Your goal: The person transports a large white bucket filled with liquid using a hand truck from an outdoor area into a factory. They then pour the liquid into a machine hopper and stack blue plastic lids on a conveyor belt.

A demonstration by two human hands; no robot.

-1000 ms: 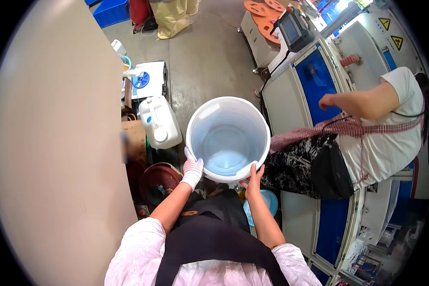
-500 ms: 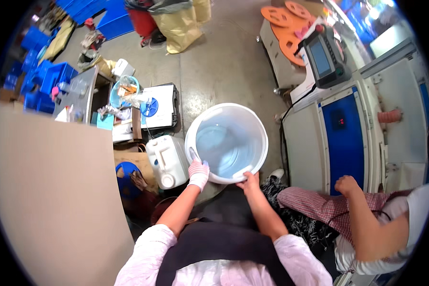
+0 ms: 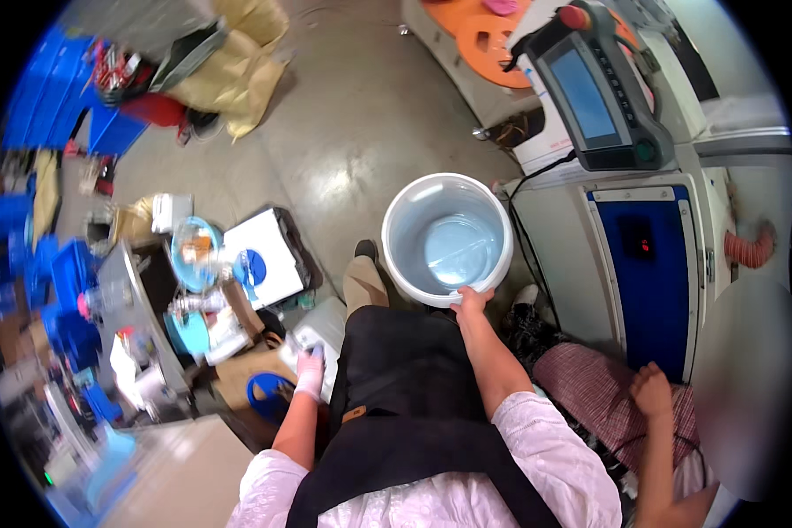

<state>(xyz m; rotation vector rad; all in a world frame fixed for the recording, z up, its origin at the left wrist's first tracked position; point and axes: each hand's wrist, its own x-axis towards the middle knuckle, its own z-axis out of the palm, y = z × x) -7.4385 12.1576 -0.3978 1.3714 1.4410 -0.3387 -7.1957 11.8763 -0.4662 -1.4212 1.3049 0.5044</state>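
right grip [image 3: 471,302] clasping white bucket [image 3: 447,239] rim, gloved left grip [image 3: 310,371] (clench unclear) touching white jug [image 3: 319,330]

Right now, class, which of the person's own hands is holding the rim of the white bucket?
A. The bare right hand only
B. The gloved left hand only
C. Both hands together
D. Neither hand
A: the bare right hand has its grip on the near rim of the white bucket, while the gloved left hand is down by the white plastic jug, apart from the bucket.
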